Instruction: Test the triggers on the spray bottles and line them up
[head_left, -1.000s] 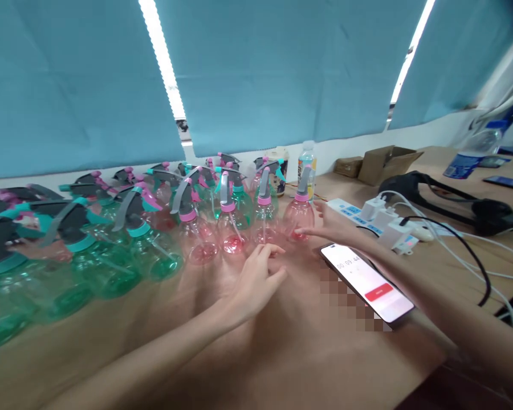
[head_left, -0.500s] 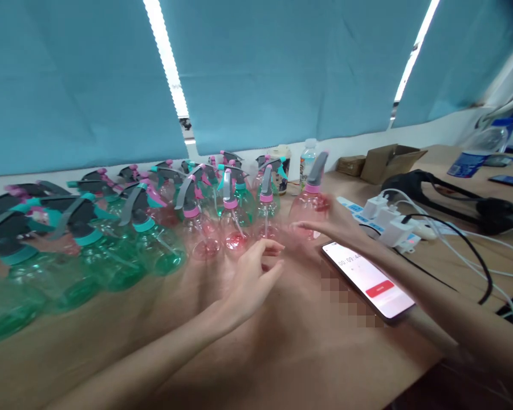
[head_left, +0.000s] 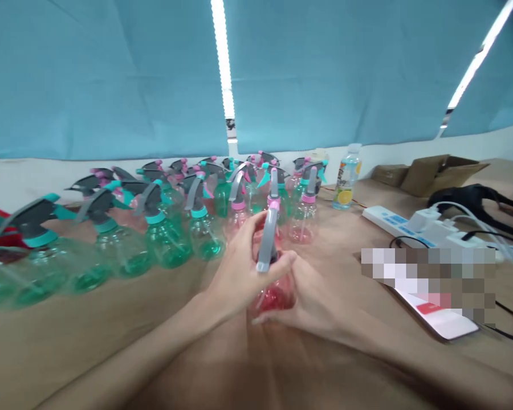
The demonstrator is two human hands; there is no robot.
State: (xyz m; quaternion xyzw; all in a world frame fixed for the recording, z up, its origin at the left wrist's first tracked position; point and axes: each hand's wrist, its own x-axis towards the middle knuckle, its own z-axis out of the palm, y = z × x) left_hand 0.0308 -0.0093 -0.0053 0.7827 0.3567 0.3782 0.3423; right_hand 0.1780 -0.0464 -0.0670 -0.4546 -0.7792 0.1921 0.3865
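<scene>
In front of me, a pink spray bottle [head_left: 274, 296] with a grey trigger is held between both hands. My left hand [head_left: 239, 259] is wrapped round its spray head and neck, with the thumb across the grey lever. My right hand [head_left: 310, 290] grips the pink body from the right, fingers curling under its lower part. Just behind stand more pink spray bottles, among them one at the right [head_left: 303, 228] and one partly hidden by my left hand [head_left: 238, 212]. Green spray bottles, such as a near one [head_left: 169, 245], line up to the left.
A phone [head_left: 448, 322] lies at the right, partly pixelated. Beyond it sit a white power strip [head_left: 387, 222] with chargers and cables, and a black strap [head_left: 474, 199]. A drink bottle [head_left: 346, 179] and an open cardboard box [head_left: 442, 173] stand at the back, before the blue curtain [head_left: 325, 68].
My right hand has brought the pink spray bottle from the right to the middle. My left hand, earlier empty, has closed round its top. The view has turned right.
</scene>
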